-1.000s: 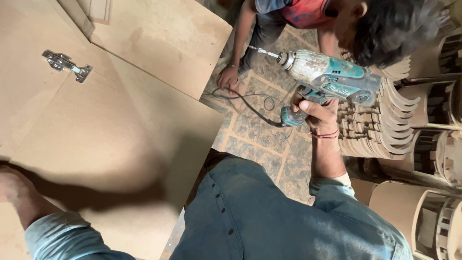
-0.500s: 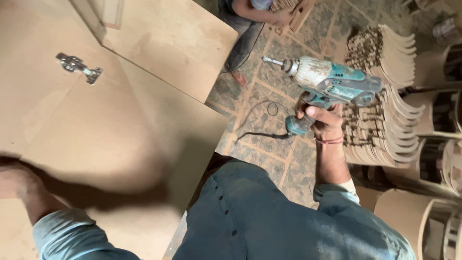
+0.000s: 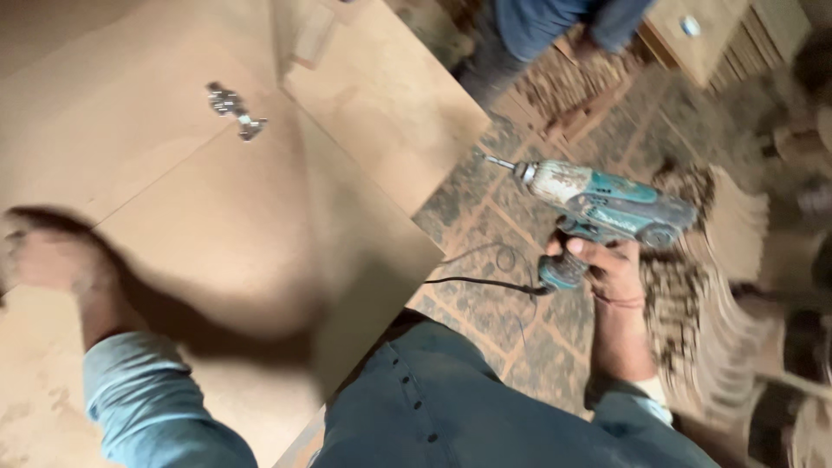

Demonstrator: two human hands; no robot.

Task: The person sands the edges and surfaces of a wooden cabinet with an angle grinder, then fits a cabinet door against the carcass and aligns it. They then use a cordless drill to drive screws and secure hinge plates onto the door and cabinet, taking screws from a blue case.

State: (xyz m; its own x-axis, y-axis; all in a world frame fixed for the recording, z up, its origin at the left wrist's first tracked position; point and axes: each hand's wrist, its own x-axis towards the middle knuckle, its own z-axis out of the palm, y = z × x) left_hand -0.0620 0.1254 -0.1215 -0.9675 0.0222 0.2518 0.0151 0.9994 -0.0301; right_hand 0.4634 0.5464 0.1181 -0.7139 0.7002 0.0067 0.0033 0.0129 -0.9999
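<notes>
Motion blur smears much of the scene: the left hand (image 3: 39, 251) at the left edge is a soft brown shape, its fingers impossible to make out, so whether it lies flat, curled or gripping anything cannot be told. It rests low over the pale brown board (image 3: 225, 251) that serves as a desk, the forearm running down and to the right into a light blue sleeve (image 3: 147, 390), a dark shadow trailing beside it. The lower end of that sleeve is cut off by the bottom edge.

The right hand (image 3: 607, 264) is sharper. It is clenched around the grip of a teal and grey power drill (image 3: 598, 204), held out over the patterned floor (image 3: 503, 225) to the right of the board and well apart from it. The drill lies nearly level, its bit pointing left and slightly far, towards the board's corner. A black cord (image 3: 485, 282) runs left from the base of the grip. A red thread circles the wrist, and the forearm drops straight down to a blue cuff near the bottom right.

A small metal hinge (image 3: 234, 111) lies on the board at the far left, its detail lost to blur. Stacks of pale cut wooden pieces (image 3: 719, 251) at the right are streaked and indistinct. At the far edge another person's legs (image 3: 537, 26) in blue trousers are cropped at the top.
</notes>
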